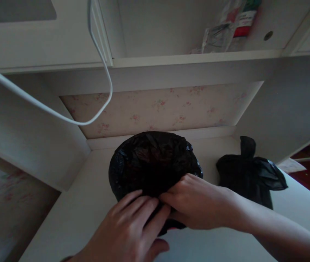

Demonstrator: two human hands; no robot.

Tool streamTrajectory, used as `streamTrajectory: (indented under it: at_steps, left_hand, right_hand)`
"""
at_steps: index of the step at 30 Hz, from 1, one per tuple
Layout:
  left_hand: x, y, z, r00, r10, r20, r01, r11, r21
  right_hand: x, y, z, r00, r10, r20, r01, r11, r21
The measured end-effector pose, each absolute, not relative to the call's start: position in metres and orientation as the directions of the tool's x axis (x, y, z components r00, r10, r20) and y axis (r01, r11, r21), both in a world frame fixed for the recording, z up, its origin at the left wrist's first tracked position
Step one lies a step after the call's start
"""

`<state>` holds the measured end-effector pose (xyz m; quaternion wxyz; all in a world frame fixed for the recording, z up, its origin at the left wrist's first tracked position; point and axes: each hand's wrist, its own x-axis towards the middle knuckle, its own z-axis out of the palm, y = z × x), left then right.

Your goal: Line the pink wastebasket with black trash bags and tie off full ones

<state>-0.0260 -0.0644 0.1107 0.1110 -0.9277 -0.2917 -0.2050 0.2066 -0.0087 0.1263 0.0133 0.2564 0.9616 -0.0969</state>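
Note:
A black trash bag [149, 153] lines a round bin and is folded out over its rim, with its mouth facing up and its inside dark. My left hand [133, 225] grips the bag at the near rim, its fingers bent over the edge and its thumb lower down outside. Just to the right, my right hand [193, 200] is closed on the bag at the same near edge, fingertips touching those of my left hand. A small bit of red shows below the rim; most of the bin itself is covered.
A knotted black plastic bag [245, 174] sits on the white surface [89, 218] at the right. A white cable [51, 109] hangs in a loop at upper left. Above, an open shelf [198, 58] holds a bottle [243, 23] and clear packaging. Side panels stand left and right.

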Motion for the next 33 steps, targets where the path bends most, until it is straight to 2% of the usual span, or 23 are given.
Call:
streamTrajectory:
  at_steps: [2, 5, 7, 11, 14, 19, 21, 24, 27, 31, 33]
  left_hand:
    - [-0.015, -0.064, 0.101, 0.709, 0.512, 0.485, 0.597, -0.802, -0.026]
    - [-0.019, -0.057, 0.094, 0.714, 0.507, 0.483, 0.570, -0.821, 0.019]
    - [-0.030, -0.052, 0.098, 0.736, 0.508, 0.448, 0.538, -0.840, 0.068]
    - [-0.060, -0.038, 0.109, 0.737, 0.576, 0.354, 0.553, -0.815, 0.175]
    - [-0.088, -0.023, 0.109, 0.687, 0.623, 0.373, 0.621, -0.771, 0.141]
    - [-0.126, 0.000, 0.098, 0.651, 0.703, 0.287, 0.740, -0.672, -0.033]
    - [-0.127, -0.001, 0.098, 0.636, 0.699, 0.328, 0.753, -0.654, -0.066]
    - [-0.105, -0.018, 0.106, 0.623, 0.648, 0.438, 0.714, -0.699, 0.019]
    - [-0.065, -0.044, 0.114, 0.596, 0.599, 0.535, 0.646, -0.753, 0.123]
    - [-0.027, -0.056, 0.104, 0.668, 0.551, 0.500, 0.604, -0.794, 0.067]
    - [-0.027, -0.050, 0.095, 0.705, 0.551, 0.448, 0.595, -0.802, 0.049]
  right_hand:
    - [0.206, -0.007, 0.136, -0.879, 0.464, -0.108, 0.476, 0.847, -0.238]
    - [0.216, 0.002, 0.146, -0.920, 0.384, -0.078, 0.390, 0.881, -0.269]
    - [0.224, 0.009, 0.146, -0.928, 0.364, -0.078, 0.372, 0.895, -0.246]
    - [0.230, 0.015, 0.140, -0.856, 0.457, -0.241, 0.497, 0.856, -0.145]
    - [0.226, 0.013, 0.142, -0.846, 0.448, -0.289, 0.499, 0.856, -0.135]
    - [0.221, 0.012, 0.146, -0.925, 0.358, -0.127, 0.377, 0.906, -0.194]
    - [0.218, 0.013, 0.144, -0.898, 0.395, -0.193, 0.427, 0.888, -0.169]
    - [0.213, 0.012, 0.142, -0.829, 0.456, -0.324, 0.523, 0.838, -0.158]
    - [0.208, 0.011, 0.145, -0.839, 0.389, -0.380, 0.498, 0.830, -0.251]
    - [0.209, 0.014, 0.148, -0.873, 0.253, -0.418, 0.418, 0.829, -0.372]
    - [0.213, 0.017, 0.147, -0.900, 0.257, -0.353, 0.390, 0.836, -0.386]
